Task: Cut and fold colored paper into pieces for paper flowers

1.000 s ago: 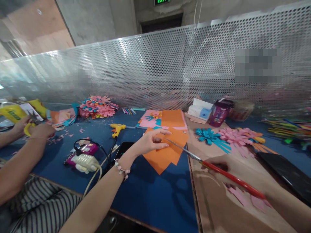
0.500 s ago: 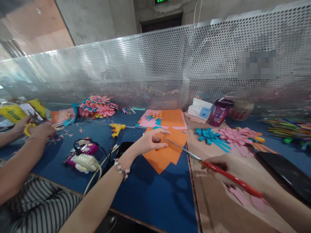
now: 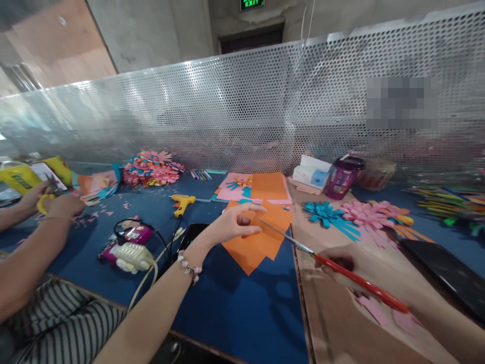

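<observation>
My left hand (image 3: 237,221), a bead bracelet on its wrist, pinches an orange paper sheet (image 3: 246,255) between thumb and fingers. The sheet is held above the blue tabletop, one part angled over another. My right hand (image 3: 367,263) is closed around the red handles of a pair of scissors (image 3: 361,285). Their metal blades point left and reach across the orange paper, the tips close to my left fingertips. Whether the blades are parted is hard to make out.
Behind the paper lie coloured sheets (image 3: 270,186). To the left are a yellow glue gun (image 3: 183,203), plugs with cables (image 3: 132,253) and a co-worker's hands with scissors. On the right sit paper flowers (image 3: 366,215), a purple cup (image 3: 344,177) and a phone (image 3: 443,268).
Almost nothing differs. The view has tilted up slightly; both hands keep their hold on the paper and the scissors.
</observation>
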`<state>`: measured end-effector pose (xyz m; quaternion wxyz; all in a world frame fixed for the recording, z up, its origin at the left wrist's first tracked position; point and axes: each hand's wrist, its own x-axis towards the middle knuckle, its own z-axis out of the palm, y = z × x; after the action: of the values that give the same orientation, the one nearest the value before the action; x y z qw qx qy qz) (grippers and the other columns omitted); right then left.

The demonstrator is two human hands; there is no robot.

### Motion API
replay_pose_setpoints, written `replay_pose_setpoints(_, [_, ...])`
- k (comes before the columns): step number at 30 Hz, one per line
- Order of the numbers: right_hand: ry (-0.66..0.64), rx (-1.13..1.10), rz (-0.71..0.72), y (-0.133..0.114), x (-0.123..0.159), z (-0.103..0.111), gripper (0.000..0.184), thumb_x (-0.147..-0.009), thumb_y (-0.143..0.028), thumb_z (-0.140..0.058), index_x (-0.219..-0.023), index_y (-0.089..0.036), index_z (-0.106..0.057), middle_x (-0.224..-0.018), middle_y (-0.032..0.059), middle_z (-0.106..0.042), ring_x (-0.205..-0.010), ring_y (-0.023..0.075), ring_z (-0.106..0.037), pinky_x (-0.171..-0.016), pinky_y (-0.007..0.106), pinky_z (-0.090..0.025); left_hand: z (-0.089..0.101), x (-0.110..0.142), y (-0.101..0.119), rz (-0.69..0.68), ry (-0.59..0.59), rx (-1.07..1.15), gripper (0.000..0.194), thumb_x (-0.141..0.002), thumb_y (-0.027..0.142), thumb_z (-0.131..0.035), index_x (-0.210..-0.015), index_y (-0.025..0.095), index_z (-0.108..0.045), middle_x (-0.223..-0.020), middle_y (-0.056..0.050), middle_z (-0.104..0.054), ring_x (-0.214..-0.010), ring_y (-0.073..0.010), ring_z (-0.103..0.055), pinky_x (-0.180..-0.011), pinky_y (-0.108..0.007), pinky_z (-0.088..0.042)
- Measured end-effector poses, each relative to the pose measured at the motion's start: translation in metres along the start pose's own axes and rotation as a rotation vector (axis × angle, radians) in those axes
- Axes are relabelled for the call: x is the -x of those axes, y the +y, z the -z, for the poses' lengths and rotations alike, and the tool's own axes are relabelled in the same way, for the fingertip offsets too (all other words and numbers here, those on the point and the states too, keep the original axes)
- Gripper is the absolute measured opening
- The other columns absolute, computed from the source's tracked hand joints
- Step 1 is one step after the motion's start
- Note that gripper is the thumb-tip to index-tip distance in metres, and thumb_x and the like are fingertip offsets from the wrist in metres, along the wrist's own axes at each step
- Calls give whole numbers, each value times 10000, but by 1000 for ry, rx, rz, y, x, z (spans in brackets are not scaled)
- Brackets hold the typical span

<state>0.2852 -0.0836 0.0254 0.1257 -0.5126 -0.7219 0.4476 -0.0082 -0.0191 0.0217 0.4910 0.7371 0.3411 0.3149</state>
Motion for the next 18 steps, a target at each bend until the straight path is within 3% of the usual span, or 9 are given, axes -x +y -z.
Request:
replay_pose_setpoints(4, [50, 33, -10, 10, -4, 0, 167, -698, -318, -513, -692, -171, -592, -581, -5, -491, -522, 104, -452, -443, 199, -294, 0, 0, -1, 1, -10, -2, 490, -744, 302, -618, -1202, 184, -489, -527, 83, -378, -480, -53, -376, -484, -200, -316])
replay_pose_setpoints(12, [103, 349, -72, -8, 0, 3, 99, -662, -196, -472, -656, -190, -570, -532, -18, -502, -450, 84, -438, -392, 201, -179, 1, 0, -3, -16, -19, -3, 496, -744, 292, -616, -1211, 183, -490, -537, 81, -383, -480, -50, -372, -484, -202, -318])
replay_pose_setpoints(18, [95, 395, -53, 6, -4, 4, 135, -680, -175, -449, -690, -204, -581, -571, -15, -558, -462, 90, -472, -403, 207, -184, -2, 0, -2, -28, -40, 10, 507, -726, 254, -637, -1205, 178, -493, -546, 73, -408, -482, -49, -373, -482, -202, -311])
